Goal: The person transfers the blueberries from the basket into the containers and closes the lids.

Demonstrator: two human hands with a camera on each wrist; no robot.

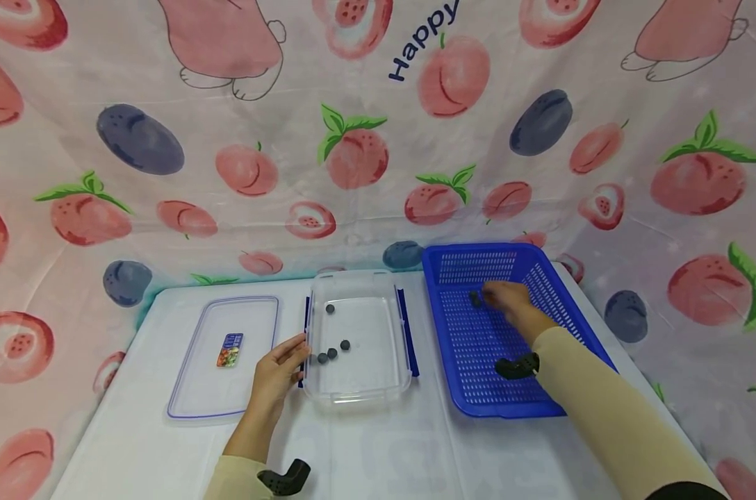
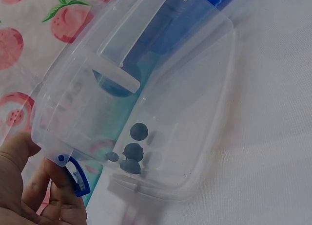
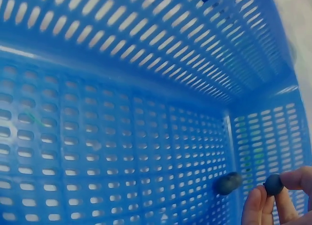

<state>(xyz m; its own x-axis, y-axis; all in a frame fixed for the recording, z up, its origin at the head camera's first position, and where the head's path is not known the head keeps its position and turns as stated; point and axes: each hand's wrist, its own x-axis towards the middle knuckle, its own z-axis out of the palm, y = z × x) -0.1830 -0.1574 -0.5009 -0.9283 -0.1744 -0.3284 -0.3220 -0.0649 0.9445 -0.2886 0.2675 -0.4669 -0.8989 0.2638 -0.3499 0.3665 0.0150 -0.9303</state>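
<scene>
A clear plastic container (image 1: pixel 359 389) stands mid-table with several dark blueberries (image 1: pixel 331 353) lying in it. My left hand (image 1: pixel 288 355) rests with straight fingers against its left side, by the blue latch (image 2: pixel 77 175). The berries (image 2: pixel 132 151) show through the container wall (image 2: pixel 204 88) in the left wrist view. My right hand (image 1: pixel 502 297) reaches into the blue perforated basket (image 1: pixel 509 406). Its fingertips (image 3: pixel 261 200) pinch one blueberry (image 3: pixel 274 184). Another blueberry (image 3: pixel 228 182) lies on the basket floor just left of it.
The container's clear lid (image 1: pixel 228 357), with a small colourful label, lies flat left of my left hand. A fruit-print cloth (image 1: pixel 378 139) hangs close behind and around the white table (image 1: pixel 384 458).
</scene>
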